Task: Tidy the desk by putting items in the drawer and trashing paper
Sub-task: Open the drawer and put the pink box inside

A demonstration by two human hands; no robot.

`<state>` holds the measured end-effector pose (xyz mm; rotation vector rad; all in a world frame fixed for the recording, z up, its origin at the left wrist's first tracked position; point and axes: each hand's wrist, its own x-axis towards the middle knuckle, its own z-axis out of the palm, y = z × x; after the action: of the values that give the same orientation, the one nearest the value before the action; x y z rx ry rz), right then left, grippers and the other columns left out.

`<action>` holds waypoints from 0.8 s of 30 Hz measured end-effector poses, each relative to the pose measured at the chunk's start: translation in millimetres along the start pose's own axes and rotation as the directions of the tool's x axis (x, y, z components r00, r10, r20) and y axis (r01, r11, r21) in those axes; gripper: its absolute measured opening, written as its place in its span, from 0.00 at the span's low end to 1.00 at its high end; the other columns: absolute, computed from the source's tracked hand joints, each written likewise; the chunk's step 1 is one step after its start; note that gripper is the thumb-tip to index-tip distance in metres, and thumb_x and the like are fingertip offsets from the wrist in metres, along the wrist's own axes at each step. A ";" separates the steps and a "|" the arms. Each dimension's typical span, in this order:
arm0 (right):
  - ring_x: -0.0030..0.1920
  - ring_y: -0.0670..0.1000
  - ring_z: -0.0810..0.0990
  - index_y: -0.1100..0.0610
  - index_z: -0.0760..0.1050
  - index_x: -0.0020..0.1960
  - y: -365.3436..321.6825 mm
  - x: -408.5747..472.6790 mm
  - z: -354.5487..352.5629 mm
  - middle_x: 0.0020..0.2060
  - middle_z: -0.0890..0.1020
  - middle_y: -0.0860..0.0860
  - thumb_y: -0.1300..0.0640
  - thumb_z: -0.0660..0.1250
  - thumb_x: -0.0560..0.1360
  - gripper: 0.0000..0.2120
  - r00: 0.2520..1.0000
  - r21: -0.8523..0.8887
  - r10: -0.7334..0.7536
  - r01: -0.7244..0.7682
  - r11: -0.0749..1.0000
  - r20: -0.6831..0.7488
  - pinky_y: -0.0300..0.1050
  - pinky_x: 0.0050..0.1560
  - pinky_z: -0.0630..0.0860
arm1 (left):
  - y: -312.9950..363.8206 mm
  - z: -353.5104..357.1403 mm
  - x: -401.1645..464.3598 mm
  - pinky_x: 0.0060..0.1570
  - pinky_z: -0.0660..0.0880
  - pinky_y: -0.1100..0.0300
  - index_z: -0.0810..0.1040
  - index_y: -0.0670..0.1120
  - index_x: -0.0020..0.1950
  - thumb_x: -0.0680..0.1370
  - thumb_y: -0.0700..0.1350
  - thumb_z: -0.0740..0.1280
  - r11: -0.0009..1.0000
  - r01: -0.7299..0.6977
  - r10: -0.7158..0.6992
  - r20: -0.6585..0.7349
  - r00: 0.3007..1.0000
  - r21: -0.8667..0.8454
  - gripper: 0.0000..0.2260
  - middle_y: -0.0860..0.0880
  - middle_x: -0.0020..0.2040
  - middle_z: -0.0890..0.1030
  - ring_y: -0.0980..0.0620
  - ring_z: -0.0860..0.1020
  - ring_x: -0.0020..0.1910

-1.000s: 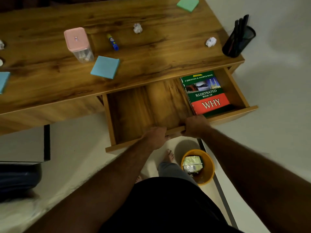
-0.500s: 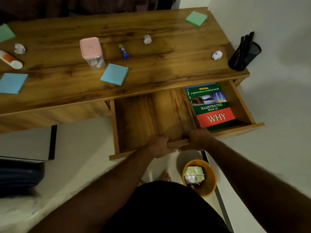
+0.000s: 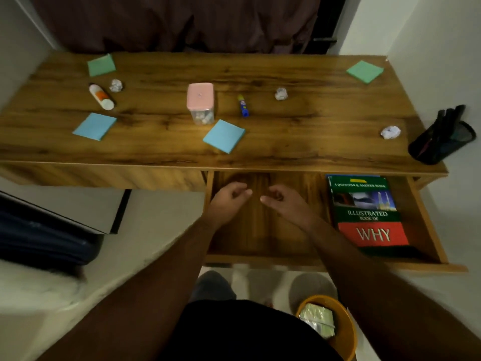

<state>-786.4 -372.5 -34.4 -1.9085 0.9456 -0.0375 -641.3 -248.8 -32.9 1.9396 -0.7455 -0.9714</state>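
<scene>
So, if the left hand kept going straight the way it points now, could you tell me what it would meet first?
The left hand, empty over the open drawer, points up and rightward towards the desk. It would probably meet the desk's front edge first, then the blue sticky-note pad if it cleared that; depth is unclear.

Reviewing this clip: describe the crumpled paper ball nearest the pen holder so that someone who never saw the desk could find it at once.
Start at the wooden desk and go to its right end, where a black mesh pen holder stands on the front corner. Just left of it lies the crumpled paper ball. It is the only one of the three balls near the front edge; the others sit further back.
</scene>
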 end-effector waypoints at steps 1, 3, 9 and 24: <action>0.54 0.48 0.77 0.56 0.73 0.66 -11.2 10.6 3.7 0.55 0.79 0.50 0.45 0.69 0.75 0.24 1.000 0.044 -0.014 0.015 0.999 -0.016 0.43 0.52 0.75 | 3.0 -11.3 4.7 0.60 0.74 0.54 0.74 0.48 0.67 0.79 0.52 0.66 0.997 0.025 -0.028 -0.040 0.999 -0.070 0.17 0.49 0.60 0.77 0.53 0.75 0.59; 0.52 0.48 0.77 0.55 0.74 0.64 -34.7 29.5 8.9 0.50 0.78 0.47 0.47 0.69 0.75 0.21 0.999 0.151 -0.026 0.033 0.988 -0.045 0.40 0.47 0.75 | 7.2 -34.5 18.1 0.56 0.76 0.53 0.75 0.49 0.64 0.79 0.50 0.66 0.978 0.055 -0.078 -0.106 0.991 -0.203 0.14 0.50 0.56 0.78 0.51 0.77 0.56; 0.55 0.49 0.79 0.55 0.74 0.63 -104.6 104.6 19.5 0.56 0.78 0.49 0.45 0.68 0.76 0.20 0.995 0.367 0.021 0.017 0.930 -0.099 0.53 0.51 0.81 | 24.2 -113.8 76.5 0.43 0.77 0.56 0.75 0.52 0.54 0.80 0.50 0.64 0.921 0.014 -0.144 -0.306 0.941 -0.390 0.05 0.51 0.47 0.79 0.53 0.78 0.47; 0.59 0.53 0.78 0.57 0.67 0.71 -192.3 251.5 50.1 0.63 0.78 0.53 0.44 0.66 0.74 0.30 0.959 0.474 0.217 -0.108 0.874 -0.181 0.50 0.56 0.78 | 38.8 -189.6 194.3 0.54 0.79 0.48 0.75 0.47 0.61 0.79 0.57 0.63 0.882 0.115 -0.226 -0.195 0.954 -0.457 0.17 0.49 0.54 0.79 0.51 0.78 0.51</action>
<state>-476.6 -447.9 -1.1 -1.3961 1.1363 -0.3599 -385.4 -341.2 1.2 1.6928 -0.1856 -0.8924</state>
